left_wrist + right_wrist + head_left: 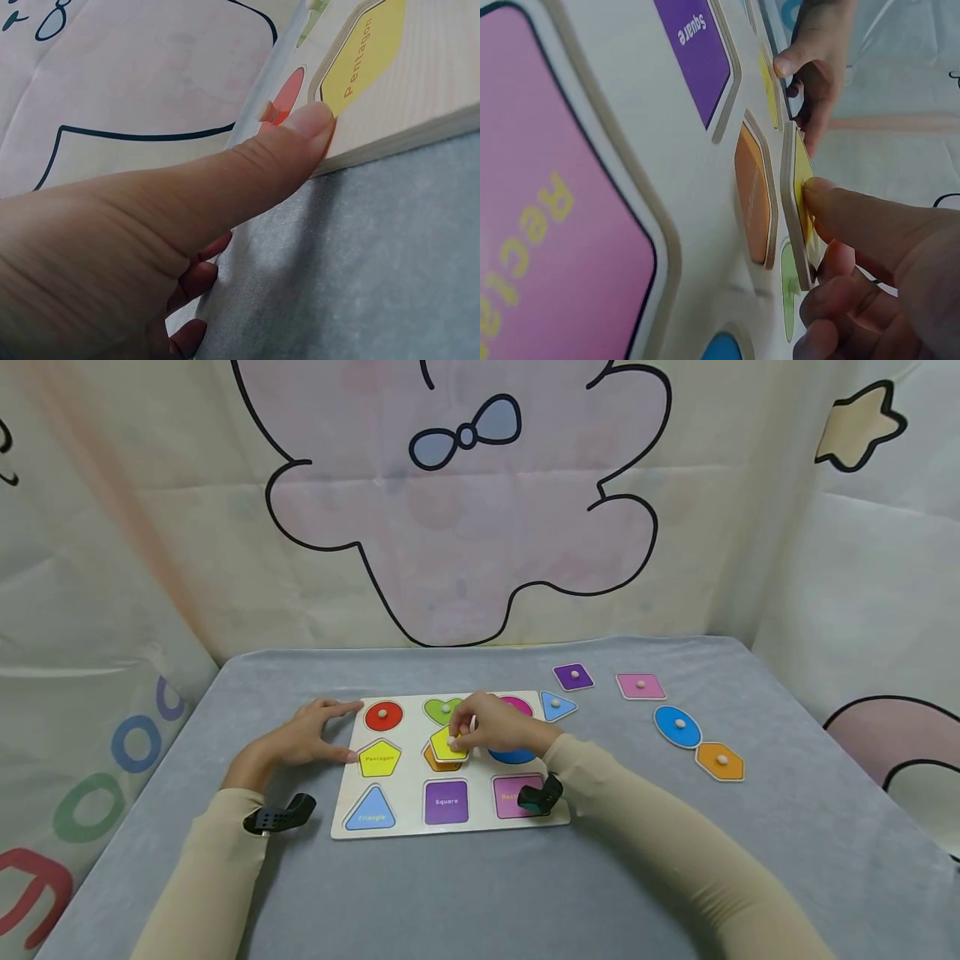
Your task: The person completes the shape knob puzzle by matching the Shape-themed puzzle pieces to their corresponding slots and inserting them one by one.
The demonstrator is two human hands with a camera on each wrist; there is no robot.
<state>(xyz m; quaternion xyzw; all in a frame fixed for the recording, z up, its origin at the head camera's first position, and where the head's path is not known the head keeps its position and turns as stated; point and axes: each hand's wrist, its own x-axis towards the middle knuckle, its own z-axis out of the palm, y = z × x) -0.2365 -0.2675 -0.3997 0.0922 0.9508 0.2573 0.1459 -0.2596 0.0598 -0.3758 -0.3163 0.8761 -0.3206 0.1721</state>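
Note:
A white wooden shape puzzle board [480, 827] lies on the cloth-covered table. My right hand [491, 724] pinches a yellow pentagon piece [447, 743] between thumb and fingers. In the right wrist view this piece [802, 202] is tilted above the board, near the orange hexagon recess [754, 195]. My left hand [303, 739] rests at the board's left edge, thumb on the rim beside the yellow recess marked Pentagon [379, 759]. The left wrist view shows that thumb [262, 161] pressing the edge. A red circle [383, 716] and a green heart [441, 710] with knobs sit in the board.
Right of the board lie a blue triangle piece [557, 706], a purple square piece [573, 677], a pink rectangle piece [641, 687], a blue oval piece [677, 727] and an orange hexagon piece [720, 762]. The purple Square recess [446, 802] and blue Triangle recess [371, 810] show along the board's near side.

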